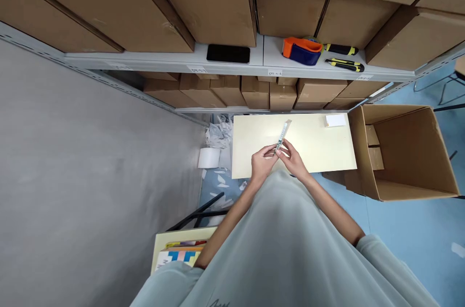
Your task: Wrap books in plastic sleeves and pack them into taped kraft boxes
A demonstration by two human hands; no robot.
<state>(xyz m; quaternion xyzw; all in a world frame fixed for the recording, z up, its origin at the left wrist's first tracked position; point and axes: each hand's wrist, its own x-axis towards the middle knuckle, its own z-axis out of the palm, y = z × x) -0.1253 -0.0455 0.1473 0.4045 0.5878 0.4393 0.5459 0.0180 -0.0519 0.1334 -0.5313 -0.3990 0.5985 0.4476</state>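
A slim, narrow packet (283, 132) with a clear wrapper and greenish print slants up and to the right over the pale tabletop (250, 147). Its exact kind is too small to make out. My left hand (262, 162) pinches the lower end from the left side. From the other side, the fingers of my right hand (293, 161) close on that same end, so the fingertips of both hands nearly meet. The lowest part of the packet is hidden by fingers. Farther right on the tabletop lies a small white box (334, 120).
Shelves with cardboard boxes (207, 7) rise ahead; one ledge holds a black phone (228, 53), an orange-and-blue tape dispenser (301, 51) and utility knives (345, 65). A large open carton (414, 152) stands right. At left are a white roll (209, 158), paper scraps (220, 132) and a grey wall (90, 161).
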